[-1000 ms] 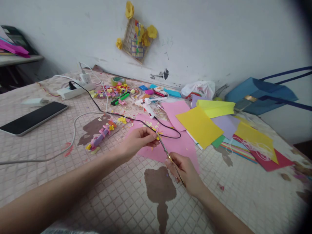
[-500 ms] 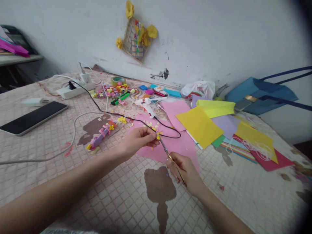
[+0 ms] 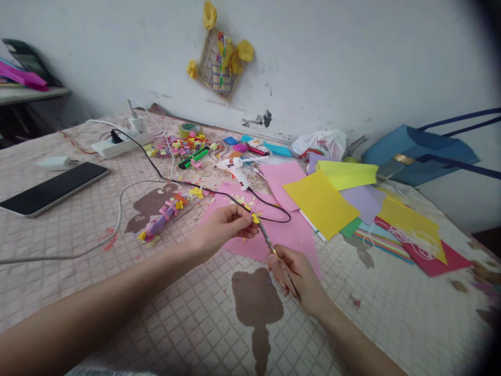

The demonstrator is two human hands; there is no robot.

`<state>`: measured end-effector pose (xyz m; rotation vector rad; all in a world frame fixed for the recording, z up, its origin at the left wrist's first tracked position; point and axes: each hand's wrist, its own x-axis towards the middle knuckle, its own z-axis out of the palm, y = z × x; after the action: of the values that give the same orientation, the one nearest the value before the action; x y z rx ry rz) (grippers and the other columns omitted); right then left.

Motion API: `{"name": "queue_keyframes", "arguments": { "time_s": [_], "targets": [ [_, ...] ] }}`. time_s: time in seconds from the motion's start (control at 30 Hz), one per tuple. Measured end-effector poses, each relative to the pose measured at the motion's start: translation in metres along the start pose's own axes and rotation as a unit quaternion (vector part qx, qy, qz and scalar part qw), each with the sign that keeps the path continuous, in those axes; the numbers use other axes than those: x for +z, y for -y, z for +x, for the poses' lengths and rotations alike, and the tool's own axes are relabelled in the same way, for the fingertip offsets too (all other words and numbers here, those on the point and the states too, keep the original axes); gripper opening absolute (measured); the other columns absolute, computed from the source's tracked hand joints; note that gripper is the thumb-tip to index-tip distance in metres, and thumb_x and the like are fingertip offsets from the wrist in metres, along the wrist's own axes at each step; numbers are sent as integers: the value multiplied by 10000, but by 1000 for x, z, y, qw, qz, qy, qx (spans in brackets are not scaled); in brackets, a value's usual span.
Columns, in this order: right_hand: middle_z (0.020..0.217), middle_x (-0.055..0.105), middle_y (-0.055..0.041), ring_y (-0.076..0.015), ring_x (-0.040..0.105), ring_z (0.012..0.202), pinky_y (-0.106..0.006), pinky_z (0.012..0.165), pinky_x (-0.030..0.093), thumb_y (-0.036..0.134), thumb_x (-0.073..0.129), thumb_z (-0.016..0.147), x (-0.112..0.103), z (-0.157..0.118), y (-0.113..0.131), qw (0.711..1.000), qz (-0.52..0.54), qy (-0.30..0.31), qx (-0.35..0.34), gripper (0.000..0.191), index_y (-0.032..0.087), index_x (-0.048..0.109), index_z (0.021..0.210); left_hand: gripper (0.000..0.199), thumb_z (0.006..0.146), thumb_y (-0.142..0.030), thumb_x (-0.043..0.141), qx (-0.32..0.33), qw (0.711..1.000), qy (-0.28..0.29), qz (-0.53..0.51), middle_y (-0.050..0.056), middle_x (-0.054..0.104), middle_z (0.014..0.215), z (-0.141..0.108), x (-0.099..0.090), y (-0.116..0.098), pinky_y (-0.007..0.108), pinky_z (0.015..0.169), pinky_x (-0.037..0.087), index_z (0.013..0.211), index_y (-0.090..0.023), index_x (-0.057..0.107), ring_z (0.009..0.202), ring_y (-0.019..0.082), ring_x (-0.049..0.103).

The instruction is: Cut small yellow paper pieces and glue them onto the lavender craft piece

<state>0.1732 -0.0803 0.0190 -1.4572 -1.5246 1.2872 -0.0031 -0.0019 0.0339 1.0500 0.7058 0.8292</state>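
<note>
Between the thumb and fingers of my left hand [image 3: 230,224] is a small yellow foam piece [image 3: 255,217]. My right hand [image 3: 295,271] is closed around a pair of scissors [image 3: 270,244], whose blades point up and left, their tips at the yellow piece. Below both hands lies a pink sheet [image 3: 289,240] strewn with yellow clippings [image 3: 245,199]. A purple strip trimmed with small foam flowers [image 3: 162,219] rests on the table left of my left hand. Just beyond the hands is a white glue gun [image 3: 237,171].
A black cord [image 3: 219,191] crosses the pink sheet. Coloured sheets [image 3: 321,203] are stacked at the right, with white string [image 3: 415,240] on top. Foam cut-outs [image 3: 180,146], a green cutter [image 3: 193,157] and a power strip [image 3: 117,146] lie behind. A phone [image 3: 55,188] sits at left.
The yellow piece and the scissor tips have shifted very slightly to the right. Both hands keep nearly the same place and grip.
</note>
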Motion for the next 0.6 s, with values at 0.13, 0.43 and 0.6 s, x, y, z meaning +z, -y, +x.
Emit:
{"name": "queue_keyframes", "arguments": {
  "time_s": [0.13,0.43,0.6],
  "targets": [
    [456,365,75,-72,322,383,-204,375,248,553,482,818,0,0,1,1000,4,0,-1,413,199,405,620,180,782,-269,630,1,1000,-2,4,51,649,740,0,0,0,277,690,471,743,-123,533,689,124,608],
    [454,370,72,-75,339,379,-210,377,249,567,476,815,0,0,1,1000,-11,1,1,422,201,401,619,151,784,-244,622,-2,1000,-13,24,43,645,734,-1,1,-3,270,695,468,739,-126,539,691,118,607],
    [450,368,73,-75,330,374,-214,376,236,568,475,814,1,0,1,1000,-12,-7,4,421,203,400,620,139,794,-227,609,0,999,-9,32,42,644,735,0,-1,-5,270,694,471,744,-121,535,687,114,607]
  ]
}}
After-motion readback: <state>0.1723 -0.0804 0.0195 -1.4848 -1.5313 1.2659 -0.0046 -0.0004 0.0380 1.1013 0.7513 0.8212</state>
